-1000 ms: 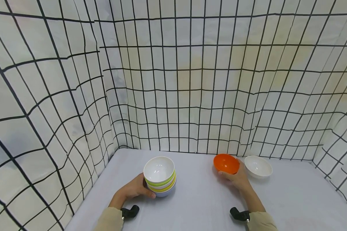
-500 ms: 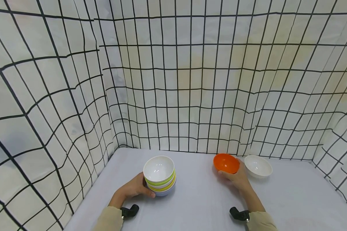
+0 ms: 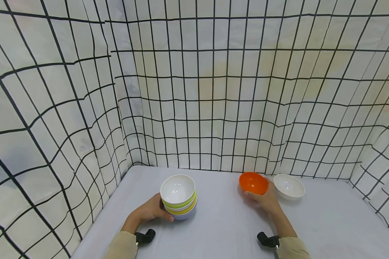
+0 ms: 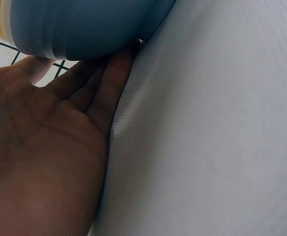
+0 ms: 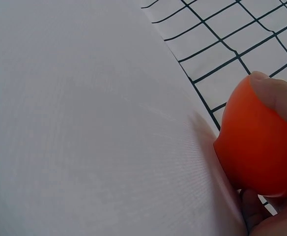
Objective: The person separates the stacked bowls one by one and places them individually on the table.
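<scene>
On the left of the table in the head view stands a stack of bowls [image 3: 179, 190], white inside at the top, with green, white and yellow rims below and a blue bowl [image 3: 183, 217] at the base. My left hand [image 3: 152, 208] grips the stack from its left side. The left wrist view shows fingers [image 4: 115, 81] under the curve of the blue bowl, near the tabletop. Further right, my right hand [image 3: 266, 196] holds an orange bowl [image 3: 253, 182] with thumb and fingers at its sides. Its base is at the table in the right wrist view.
A white bowl [image 3: 289, 187] sits just right of my right hand, near the back edge. The table [image 3: 220, 223] has a white cover. Pale walls with a black grid [image 3: 214, 108] rise behind it and at both sides.
</scene>
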A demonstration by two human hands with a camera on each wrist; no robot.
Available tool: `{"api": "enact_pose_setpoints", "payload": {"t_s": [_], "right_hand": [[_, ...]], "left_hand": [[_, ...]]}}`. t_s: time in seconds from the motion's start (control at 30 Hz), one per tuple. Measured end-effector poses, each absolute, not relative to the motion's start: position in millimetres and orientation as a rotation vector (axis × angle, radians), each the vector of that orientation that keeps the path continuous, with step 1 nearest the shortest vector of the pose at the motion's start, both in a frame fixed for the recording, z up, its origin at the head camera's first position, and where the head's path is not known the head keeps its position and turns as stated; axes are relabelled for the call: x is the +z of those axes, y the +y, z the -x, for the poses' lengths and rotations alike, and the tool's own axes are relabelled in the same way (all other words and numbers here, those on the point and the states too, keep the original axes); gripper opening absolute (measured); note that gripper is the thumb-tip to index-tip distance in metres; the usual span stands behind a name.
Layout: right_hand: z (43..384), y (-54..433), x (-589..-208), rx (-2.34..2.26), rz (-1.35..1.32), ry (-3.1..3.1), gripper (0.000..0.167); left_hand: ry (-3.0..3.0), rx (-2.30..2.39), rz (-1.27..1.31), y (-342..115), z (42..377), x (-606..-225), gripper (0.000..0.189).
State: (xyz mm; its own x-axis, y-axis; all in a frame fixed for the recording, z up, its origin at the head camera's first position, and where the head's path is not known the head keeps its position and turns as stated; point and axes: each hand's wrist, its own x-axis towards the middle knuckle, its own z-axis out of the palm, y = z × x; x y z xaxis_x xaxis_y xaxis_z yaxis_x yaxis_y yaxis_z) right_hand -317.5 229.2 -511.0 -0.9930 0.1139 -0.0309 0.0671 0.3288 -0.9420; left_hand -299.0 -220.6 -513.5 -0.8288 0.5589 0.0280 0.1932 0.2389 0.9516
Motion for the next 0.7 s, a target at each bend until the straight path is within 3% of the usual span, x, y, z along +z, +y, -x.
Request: {"api": "enact_pose_setpoints", "payload": {"t_s": [0.7], "right_hand": [[315.5,228.4,-507.8,1.757,0.193,-2.561,0.119]], "left_hand": [[2.188,1.627,-0.697,-222.0,301.7,-516.8,0.101]]}}
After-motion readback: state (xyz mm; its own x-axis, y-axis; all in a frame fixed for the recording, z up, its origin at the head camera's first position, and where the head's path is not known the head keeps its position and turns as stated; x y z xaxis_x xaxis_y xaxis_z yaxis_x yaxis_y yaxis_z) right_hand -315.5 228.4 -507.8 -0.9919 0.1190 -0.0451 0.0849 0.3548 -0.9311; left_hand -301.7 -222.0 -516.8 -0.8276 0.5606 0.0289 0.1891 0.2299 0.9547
